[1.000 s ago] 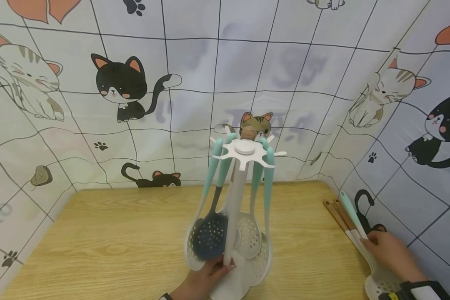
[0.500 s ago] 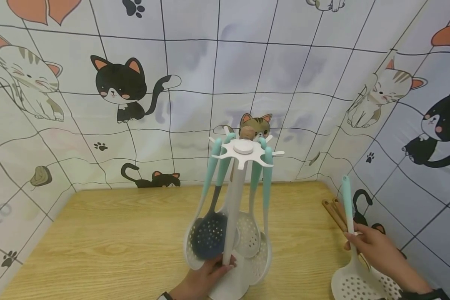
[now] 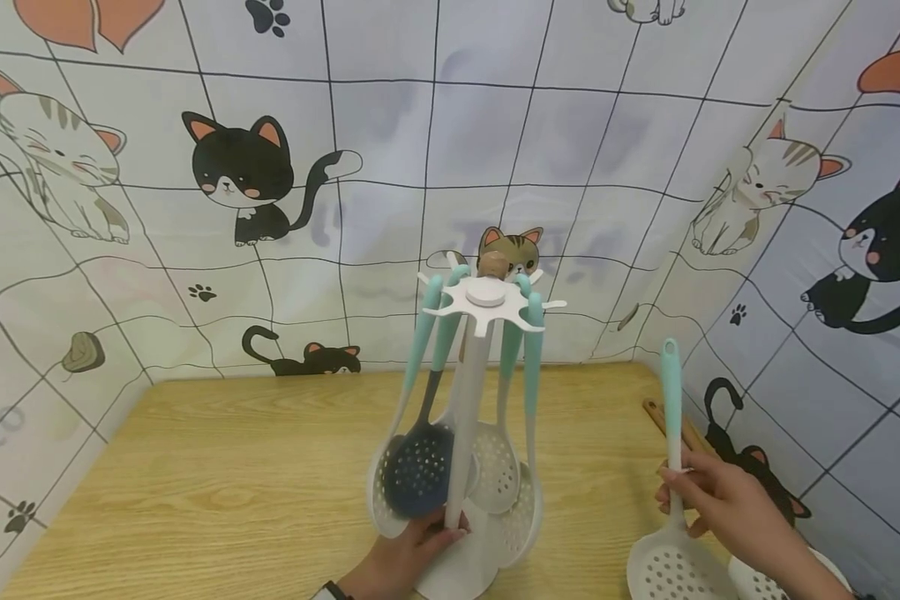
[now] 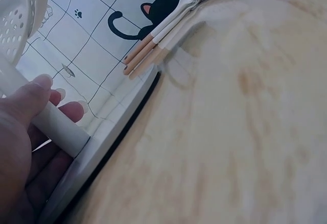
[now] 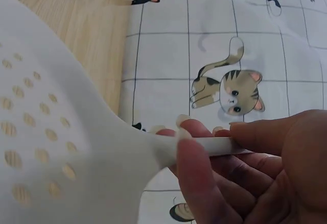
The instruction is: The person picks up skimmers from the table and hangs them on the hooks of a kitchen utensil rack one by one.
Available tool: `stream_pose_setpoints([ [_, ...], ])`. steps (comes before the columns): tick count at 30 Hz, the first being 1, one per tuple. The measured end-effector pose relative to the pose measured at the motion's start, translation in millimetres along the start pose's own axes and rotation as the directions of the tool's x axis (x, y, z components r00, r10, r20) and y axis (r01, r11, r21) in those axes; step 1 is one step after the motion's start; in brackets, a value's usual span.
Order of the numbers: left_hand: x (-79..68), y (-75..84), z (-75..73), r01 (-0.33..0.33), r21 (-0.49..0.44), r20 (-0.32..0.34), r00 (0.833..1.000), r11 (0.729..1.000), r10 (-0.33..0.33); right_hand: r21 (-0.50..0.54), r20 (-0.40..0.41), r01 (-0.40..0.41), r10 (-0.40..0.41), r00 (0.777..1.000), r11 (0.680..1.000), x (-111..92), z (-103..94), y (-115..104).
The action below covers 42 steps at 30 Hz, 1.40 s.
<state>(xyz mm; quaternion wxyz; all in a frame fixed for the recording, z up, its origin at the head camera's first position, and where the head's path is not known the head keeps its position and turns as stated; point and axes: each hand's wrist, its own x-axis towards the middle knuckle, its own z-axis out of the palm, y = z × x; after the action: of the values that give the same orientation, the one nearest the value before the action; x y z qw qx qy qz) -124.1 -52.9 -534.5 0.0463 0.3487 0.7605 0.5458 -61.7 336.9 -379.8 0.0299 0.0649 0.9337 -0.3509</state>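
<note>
A white rotating utensil stand [image 3: 471, 417] rises from the wooden table, with several ladles and skimmers hung around its notched top. Low on its post, my left hand [image 3: 418, 550] grips the white pole [image 4: 61, 129] just above the base. My right hand [image 3: 735, 500] pinches the shaft of a white skimmer [image 3: 675, 571] with a mint-green handle. It is held upright, handle up and perforated head down, to the right of the stand. In the right wrist view, thumb and fingers wrap the skimmer's neck [image 5: 168, 150].
Wooden-handled utensils [image 3: 693, 437] lie at the table's right side, partly hidden behind the right hand; a white perforated head [image 3: 757, 579] shows below it. The wood-grain table [image 3: 255, 475] meets cat-print walls [image 3: 375, 150] at the back and right.
My right hand has lifted the mint-handled skimmer off the utensils on the right, turned it upright and moved it left toward the stand. My left hand stays on the pole.
</note>
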Motion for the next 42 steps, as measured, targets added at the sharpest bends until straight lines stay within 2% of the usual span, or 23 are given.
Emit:
stream_pose_setpoints([
  [6, -0.5, -2.4, -0.7, 0.004, -0.013, 0.009, 1.000, 1.000, -0.004, 0.159, 0.045, 0.086, -0.094, 0.995, 0.984, -7, 10.5, -10],
  [11, -1.1, -2.7, -0.8, 0.049, -0.062, 0.032, 0.998, 0.997, -0.048, 0.177, 0.008, 0.175, -0.180, 0.984, 0.969, -11, 19.5, -12],
  [16, -0.8, 1.0, -0.7, 0.054, -0.074, 0.030, 0.998, 0.996, -0.052, 0.201, -0.043, 0.165, -0.160, 0.986, 0.965, -16, 26.3, -16],
  [21, -0.1, 4.7, -1.2, 0.039, -0.058, 0.011, 0.999, 0.998, -0.038, 0.174, -0.148, 0.164, -0.139, 0.979, 0.971, -22, 33.8, -27],
  [27, -0.7, 6.2, -0.9, 0.020, -0.050, -0.006, 1.000, 0.999, -0.020, 0.142, -0.232, 0.301, -0.264, 0.936, 0.943, -30, 40.9, -39],
  [32, -0.4, 6.7, 0.6, 0.011, -0.027, -0.033, 0.999, 1.000, -0.012, 0.112, -0.251, 0.343, -0.308, 0.918, 0.933, -36, 46.0, -49],
  [35, 0.0, 7.6, 1.1, -0.001, -0.009, -0.043, 0.999, 1.000, 0.001, 0.088, -0.270, 0.411, -0.375, 0.887, 0.908, -39, 49.4, -54],
  [39, 0.0, 9.2, 1.6, -0.023, 0.008, -0.056, 0.998, 1.000, 0.023, 0.081, -0.310, 0.532, -0.486, 0.817, 0.843, -42, 53.9, -61],
  [42, 0.4, 9.0, 3.1, -0.047, 0.038, -0.087, 0.995, 0.998, 0.050, 0.087, -0.335, 0.564, -0.509, 0.793, 0.821, -44, 56.3, -68],
])
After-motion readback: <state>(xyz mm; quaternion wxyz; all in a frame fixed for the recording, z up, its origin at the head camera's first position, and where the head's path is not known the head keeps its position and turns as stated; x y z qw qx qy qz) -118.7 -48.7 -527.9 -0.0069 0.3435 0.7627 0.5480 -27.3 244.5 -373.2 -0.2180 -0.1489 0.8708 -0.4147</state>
